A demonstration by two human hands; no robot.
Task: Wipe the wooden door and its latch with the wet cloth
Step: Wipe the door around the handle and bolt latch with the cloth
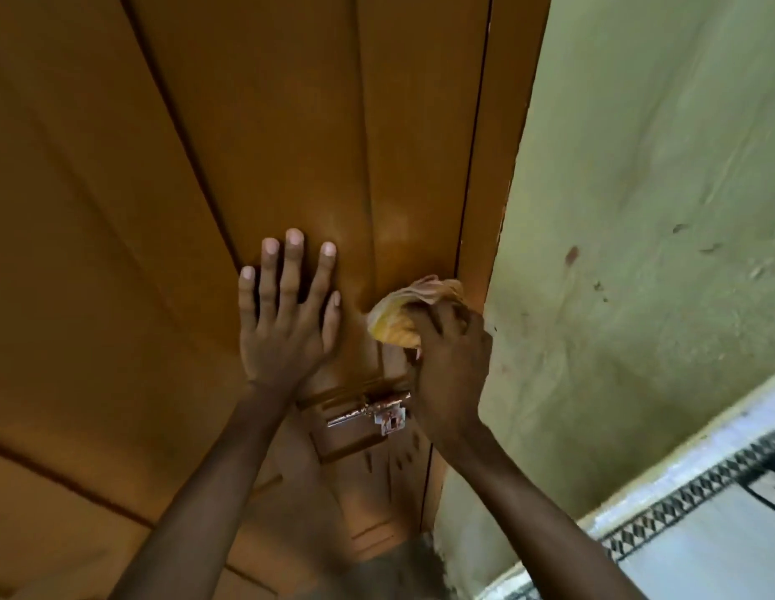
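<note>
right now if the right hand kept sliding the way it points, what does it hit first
The right hand points up the door, cloth leading. Probably only bare wood along the door's edge; the wall lies just to the right.

Wooden door (255,123) fills left and centre, orange-brown, panelled with upright grooves. Metal latch (370,412) fixed low on door near its right edge. Left hand (286,313) flat on door, fingers spread. Right hand (450,361) presses bunched yellowish cloth (403,313) against door just above latch.
</note>
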